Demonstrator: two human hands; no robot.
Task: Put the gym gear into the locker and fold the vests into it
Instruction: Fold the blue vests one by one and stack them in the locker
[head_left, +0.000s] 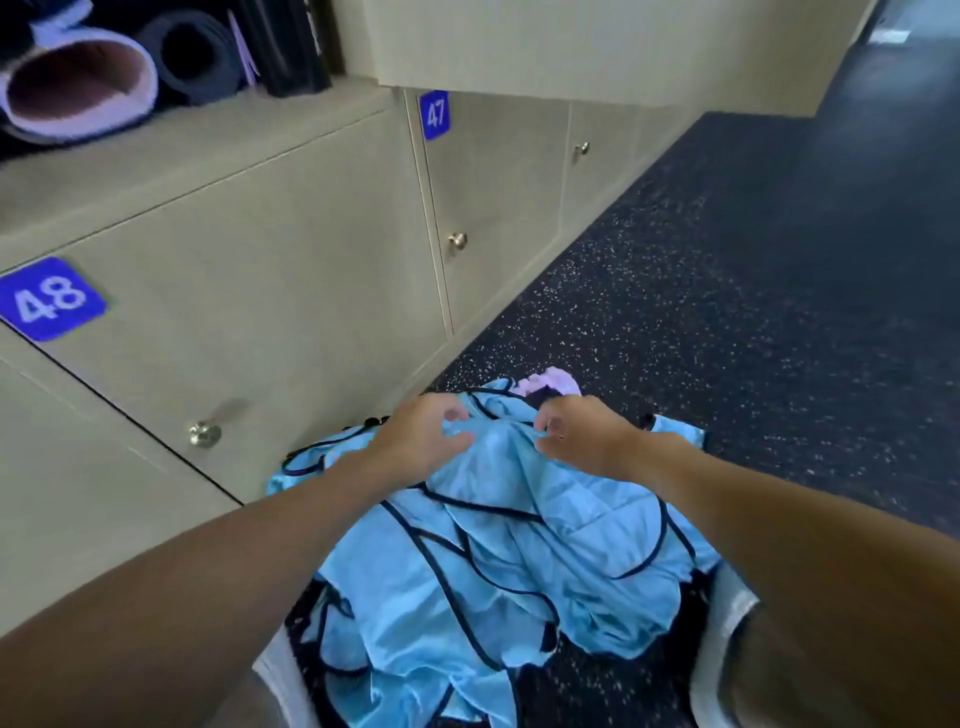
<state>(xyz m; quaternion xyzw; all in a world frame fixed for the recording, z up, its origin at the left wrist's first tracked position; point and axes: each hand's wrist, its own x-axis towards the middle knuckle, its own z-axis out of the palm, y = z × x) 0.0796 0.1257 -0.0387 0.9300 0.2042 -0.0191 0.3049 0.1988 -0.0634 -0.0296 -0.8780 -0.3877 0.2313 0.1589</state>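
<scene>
While vests (493, 551) lie heaped beneath, left hand (423, 434), right hand (584, 434) pinch fabric.

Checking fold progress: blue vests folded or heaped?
Heaped, unfolded: the blue vests lie crumpled on the floor, dark trim crossing every way.

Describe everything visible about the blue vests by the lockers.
The blue vests lie as a crumpled, unfolded heap on the dark speckled floor beside locker 48: light blue, shiny thin fabric with dark piping along the edges. The left hand and right hand pinch its raised far part. A lilac item peeks out behind.
</scene>
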